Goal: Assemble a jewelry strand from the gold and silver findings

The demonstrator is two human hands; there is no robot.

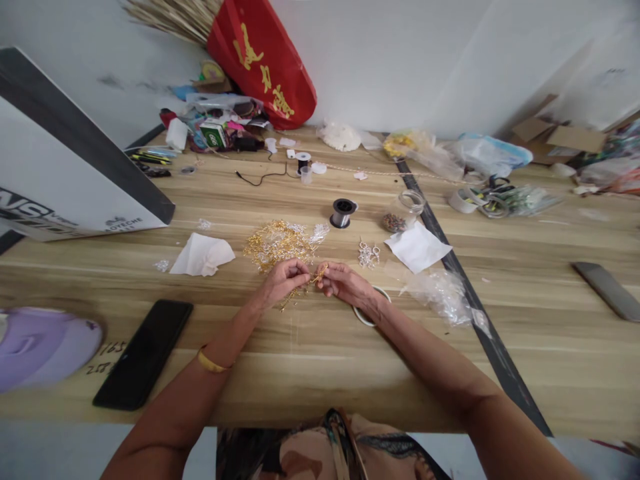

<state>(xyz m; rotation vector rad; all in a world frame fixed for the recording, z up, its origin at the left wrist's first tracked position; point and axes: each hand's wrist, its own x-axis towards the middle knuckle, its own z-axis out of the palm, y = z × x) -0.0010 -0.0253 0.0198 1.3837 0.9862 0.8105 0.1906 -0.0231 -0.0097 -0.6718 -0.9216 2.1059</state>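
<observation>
Over the middle of the wooden table, my left hand [286, 281] and my right hand [343, 281] meet with pinched fingers. A small gold chain piece [319, 272] sits between them, gripped by the fingers of both. Some gold chain [287, 301] hangs or lies just below my left fingers; I cannot tell which. Right behind my left hand spreads a pile of gold and silver chains [278, 243]. Small silver rings or clasps [369, 255] lie beyond my right hand. A white ring-shaped object [365, 319] lies under my right wrist, partly hidden by it.
A spool of wire [343, 213], a clear jar of beads [401, 212] and white paper [419, 247] lie behind. Crumpled plastic bags [443, 293] are at right. At left are a tissue [201, 255], a black phone [143, 353] and a large white box [75, 167].
</observation>
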